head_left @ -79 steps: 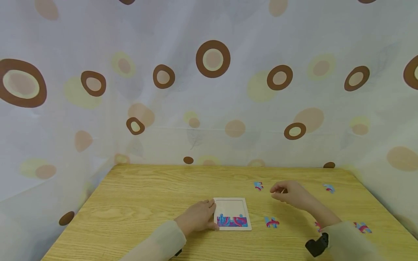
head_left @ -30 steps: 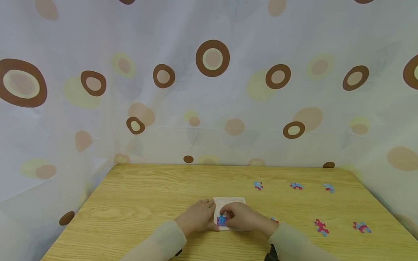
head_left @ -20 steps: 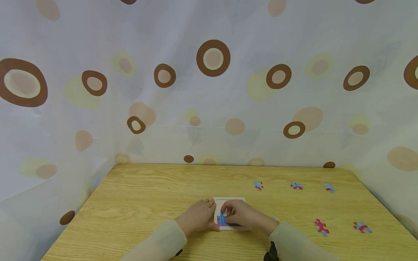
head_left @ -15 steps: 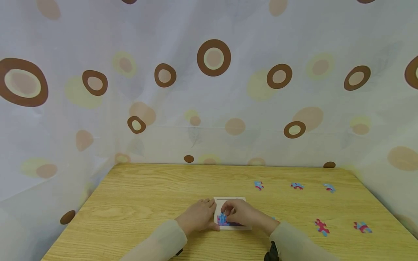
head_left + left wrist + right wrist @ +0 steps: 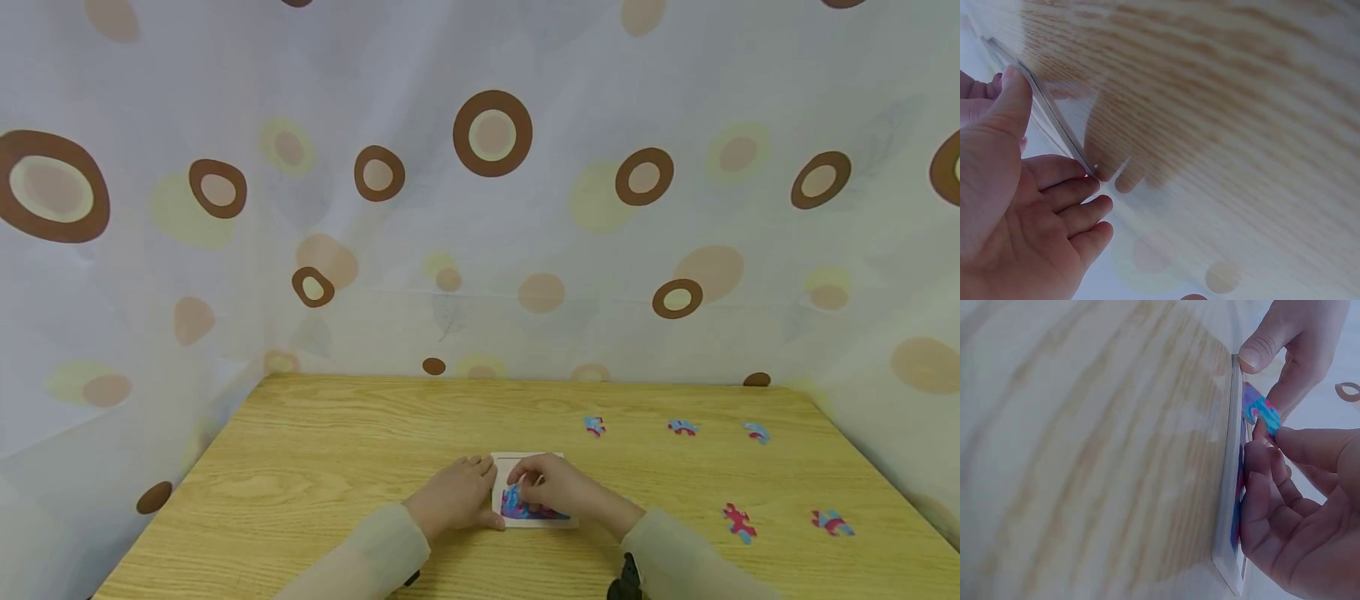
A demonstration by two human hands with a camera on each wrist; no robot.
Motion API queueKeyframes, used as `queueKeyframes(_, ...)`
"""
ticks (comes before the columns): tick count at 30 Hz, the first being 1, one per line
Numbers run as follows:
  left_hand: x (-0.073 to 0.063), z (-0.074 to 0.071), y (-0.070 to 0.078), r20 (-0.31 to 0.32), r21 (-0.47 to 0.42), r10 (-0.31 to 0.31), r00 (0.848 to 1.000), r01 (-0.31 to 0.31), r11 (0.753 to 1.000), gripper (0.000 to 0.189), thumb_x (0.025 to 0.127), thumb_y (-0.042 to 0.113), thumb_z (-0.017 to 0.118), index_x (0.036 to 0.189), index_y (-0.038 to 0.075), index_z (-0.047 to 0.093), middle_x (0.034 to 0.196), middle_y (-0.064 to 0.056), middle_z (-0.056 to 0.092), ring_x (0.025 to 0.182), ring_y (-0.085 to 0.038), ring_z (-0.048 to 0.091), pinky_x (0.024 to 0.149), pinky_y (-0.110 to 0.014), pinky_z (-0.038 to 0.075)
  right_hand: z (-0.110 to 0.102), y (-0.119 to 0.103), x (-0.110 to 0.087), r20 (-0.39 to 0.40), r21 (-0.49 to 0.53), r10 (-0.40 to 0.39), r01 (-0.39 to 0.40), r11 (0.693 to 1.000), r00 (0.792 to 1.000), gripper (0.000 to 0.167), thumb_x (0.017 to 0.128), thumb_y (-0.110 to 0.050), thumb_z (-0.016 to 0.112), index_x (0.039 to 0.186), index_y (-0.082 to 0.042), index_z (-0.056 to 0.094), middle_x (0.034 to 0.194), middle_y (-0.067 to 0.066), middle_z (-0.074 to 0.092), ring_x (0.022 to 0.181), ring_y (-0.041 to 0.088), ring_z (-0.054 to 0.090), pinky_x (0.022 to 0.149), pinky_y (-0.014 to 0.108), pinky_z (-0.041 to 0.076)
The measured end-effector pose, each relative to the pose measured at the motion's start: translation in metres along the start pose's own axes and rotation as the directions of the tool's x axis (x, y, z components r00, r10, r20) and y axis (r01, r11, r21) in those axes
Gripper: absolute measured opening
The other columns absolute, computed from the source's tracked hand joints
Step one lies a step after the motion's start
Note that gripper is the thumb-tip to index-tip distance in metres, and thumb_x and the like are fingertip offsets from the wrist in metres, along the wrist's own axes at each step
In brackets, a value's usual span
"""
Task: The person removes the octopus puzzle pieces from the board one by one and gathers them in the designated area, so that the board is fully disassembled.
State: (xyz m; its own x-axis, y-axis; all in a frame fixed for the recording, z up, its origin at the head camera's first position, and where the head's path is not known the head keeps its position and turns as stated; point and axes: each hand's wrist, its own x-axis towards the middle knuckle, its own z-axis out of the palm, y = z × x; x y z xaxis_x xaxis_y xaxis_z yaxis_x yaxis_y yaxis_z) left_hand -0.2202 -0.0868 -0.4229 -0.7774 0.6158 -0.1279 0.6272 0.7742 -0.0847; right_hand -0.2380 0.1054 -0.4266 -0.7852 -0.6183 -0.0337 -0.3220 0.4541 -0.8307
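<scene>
A square white puzzle tray (image 5: 536, 524) lies near the table's front, with blue, pink and purple puzzle pieces (image 5: 557, 515) along its near side. My left hand (image 5: 453, 497) rests against the tray's left edge, thumb at the near corner; in the left wrist view its fingers lie fairly straight beside the rim. Over the tray, my right hand (image 5: 558, 487) pinches a blue and pink puzzle piece (image 5: 1259, 407) between thumb and index finger. That piece is tilted at the tray's left part in the right wrist view. Fingers partly cover the pieces below.
Loose puzzle pieces lie to the right: a far one (image 5: 594, 427), another (image 5: 682, 427), one at far right (image 5: 757, 432), a red one (image 5: 738, 522) and a nearer one (image 5: 832, 522). A spotted curtain (image 5: 487, 250) hangs behind the wooden table (image 5: 360, 433).
My right hand has come from among the loose pieces to the tray, then shifted slightly farther back over it. The loose piece just right of the tray is now hidden. My left hand stays put.
</scene>
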Motion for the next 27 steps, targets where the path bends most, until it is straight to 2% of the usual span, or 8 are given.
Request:
queueKeyframes(6, 0.001, 0.001, -0.001, 0.004, -0.012, -0.006, 1.0, 0.006, 1.0, 0.08, 0.082, 0.061, 0.05, 0.137, 0.004, 0.043, 0.139, -0.009, 0.041, 0.127, -0.02, 0.039, 0.103, -0.031, 0.032, -0.003, 0.003, -0.001, -0.007, 0.062, 0.022, -0.022, 0.998, 1.0, 0.012, 0.089, -0.001, 0.057, 0.098, -0.004, 0.064, 0.07, 0.002, 0.057, 0.059, 0.015, 0.053, 0.053, 0.026, 0.047)
queueKeyframes(11, 0.0, -0.001, 0.0, 0.006, -0.016, -0.013, 1.0, 0.013, 1.0, 0.08, 0.082, 0.061, 0.051, 0.136, 0.003, 0.044, 0.139, -0.009, 0.041, 0.126, -0.021, 0.039, 0.104, -0.03, 0.031, -0.012, 0.003, -0.008, 0.003, 0.162, 0.041, -0.041, 0.986, 0.999, 0.012, 0.089, -0.004, 0.058, 0.101, -0.002, 0.063, 0.073, 0.006, 0.06, 0.058, 0.015, 0.052, 0.051, 0.026, 0.047)
queueKeyframes(13, 0.0, -0.002, 0.001, 0.005, -0.014, -0.018, 1.0, 0.018, 1.0, 0.08, 0.082, 0.061, 0.052, 0.136, 0.002, 0.044, 0.139, -0.009, 0.042, 0.126, -0.021, 0.039, 0.104, -0.03, 0.031, -0.017, 0.002, -0.014, 0.018, 0.166, 0.025, -0.028, 0.986, 1.0, 0.013, 0.089, -0.004, 0.058, 0.101, -0.001, 0.063, 0.072, 0.006, 0.059, 0.057, 0.014, 0.05, 0.05, 0.025, 0.045)
queueKeyframes(21, 0.0, -0.001, 0.001, 0.013, -0.01, -0.02, 1.0, 0.02, 1.0, 0.08, 0.082, 0.06, 0.052, 0.136, 0.002, 0.043, 0.139, -0.009, 0.042, 0.127, -0.021, 0.038, 0.104, -0.03, 0.03, -0.04, 0.006, -0.048, 0.109, 0.223, 0.006, -0.03, 0.974, 0.994, 0.013, 0.091, -0.005, 0.056, 0.1, 0.002, 0.061, 0.071, 0.008, 0.058, 0.053, 0.013, 0.046, 0.046, 0.025, 0.04)
queueKeyframes(25, 0.0, -0.001, 0.002, 0.009, -0.014, -0.018, 1.0, 0.018, 1.0, 0.08, 0.082, 0.06, 0.053, 0.136, 0.002, 0.044, 0.139, -0.009, 0.042, 0.127, -0.021, 0.038, 0.104, -0.03, 0.03, -0.05, 0.016, -0.071, 0.178, 0.262, -0.023, -0.025, 0.965, 0.984, 0.014, 0.09, -0.005, 0.057, 0.099, 0.004, 0.061, 0.067, 0.008, 0.054, 0.052, 0.011, 0.042, 0.045, 0.023, 0.034)
queueKeyframes(27, 0.001, 0.0, 0.002, 0.01, -0.019, -0.02, 1.0, 0.02, 1.0, 0.079, 0.082, 0.06, 0.054, 0.136, 0.002, 0.044, 0.139, -0.009, 0.041, 0.127, -0.022, 0.038, 0.104, -0.03, 0.03, -0.053, 0.022, -0.083, 0.215, 0.261, -0.026, -0.032, 0.965, 0.976, 0.013, 0.089, -0.005, 0.058, 0.098, 0.004, 0.061, 0.065, 0.004, 0.051, 0.052, 0.008, 0.04, 0.046, 0.02, 0.033)
